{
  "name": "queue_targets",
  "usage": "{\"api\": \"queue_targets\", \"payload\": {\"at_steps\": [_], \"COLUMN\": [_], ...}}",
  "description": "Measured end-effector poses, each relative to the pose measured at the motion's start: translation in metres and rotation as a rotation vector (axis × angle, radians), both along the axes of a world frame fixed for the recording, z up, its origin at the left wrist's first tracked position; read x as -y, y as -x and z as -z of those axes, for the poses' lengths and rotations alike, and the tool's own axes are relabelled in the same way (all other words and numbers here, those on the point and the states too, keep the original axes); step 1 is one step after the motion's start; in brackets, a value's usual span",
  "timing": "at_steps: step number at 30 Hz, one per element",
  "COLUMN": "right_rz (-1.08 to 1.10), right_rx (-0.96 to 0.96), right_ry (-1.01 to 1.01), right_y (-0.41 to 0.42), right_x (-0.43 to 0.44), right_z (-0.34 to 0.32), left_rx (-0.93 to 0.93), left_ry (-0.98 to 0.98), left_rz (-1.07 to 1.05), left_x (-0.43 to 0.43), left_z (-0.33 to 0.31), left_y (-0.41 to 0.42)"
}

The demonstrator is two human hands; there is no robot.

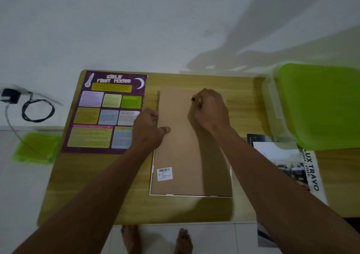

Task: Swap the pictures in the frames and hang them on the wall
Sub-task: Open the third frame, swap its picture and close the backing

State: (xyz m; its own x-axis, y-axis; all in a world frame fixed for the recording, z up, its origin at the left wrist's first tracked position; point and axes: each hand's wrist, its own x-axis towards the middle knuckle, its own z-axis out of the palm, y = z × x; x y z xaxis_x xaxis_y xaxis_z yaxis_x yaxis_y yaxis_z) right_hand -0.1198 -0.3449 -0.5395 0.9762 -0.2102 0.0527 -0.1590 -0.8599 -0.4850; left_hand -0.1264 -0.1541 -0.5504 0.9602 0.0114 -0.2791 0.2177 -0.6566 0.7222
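Note:
A picture frame lies face down in the middle of the wooden table, its brown backing board up and a white barcode label near its front left. My left hand grips the frame's left edge, thumb on the backing. My right hand rests curled on the upper part of the backing, fingers at a small dark clip. A purple poster lies flat to the left. A black-and-white car poster lies at the right, hanging over the table's front edge.
A green-lidded clear plastic box stands on the table's back right. On the floor at the left are a black charger with a coiled cable and a green lid. A white wall rises behind the table. My bare feet show below.

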Motion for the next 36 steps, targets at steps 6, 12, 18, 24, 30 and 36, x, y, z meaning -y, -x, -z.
{"api": "queue_targets", "payload": {"at_steps": [6, 12, 18, 24, 30, 36], "right_rz": [0.236, 0.360, 0.318, 0.318, 0.167, 0.199], "right_rx": [-0.185, -0.250, -0.269, -0.231, -0.253, -0.243], "right_ry": [-0.086, -0.440, -0.797, -0.820, -0.905, -0.897], "right_y": [0.024, 0.036, 0.051, 0.061, 0.074, 0.078], "right_x": [0.040, 0.053, 0.061, 0.062, 0.060, 0.055], "right_z": [-0.004, -0.004, -0.009, -0.006, -0.003, -0.003], "left_rx": [-0.005, 0.017, 0.045, 0.003, -0.042, -0.036], "left_ry": [0.079, 0.114, 0.135, 0.156, 0.133, 0.151], "left_rz": [-0.007, 0.025, 0.049, 0.076, 0.130, 0.124], "left_x": [0.001, 0.001, 0.000, -0.004, -0.009, -0.005], "left_z": [0.003, 0.004, 0.001, -0.002, -0.009, -0.020], "left_y": [0.001, 0.002, 0.002, 0.001, 0.000, 0.001]}}
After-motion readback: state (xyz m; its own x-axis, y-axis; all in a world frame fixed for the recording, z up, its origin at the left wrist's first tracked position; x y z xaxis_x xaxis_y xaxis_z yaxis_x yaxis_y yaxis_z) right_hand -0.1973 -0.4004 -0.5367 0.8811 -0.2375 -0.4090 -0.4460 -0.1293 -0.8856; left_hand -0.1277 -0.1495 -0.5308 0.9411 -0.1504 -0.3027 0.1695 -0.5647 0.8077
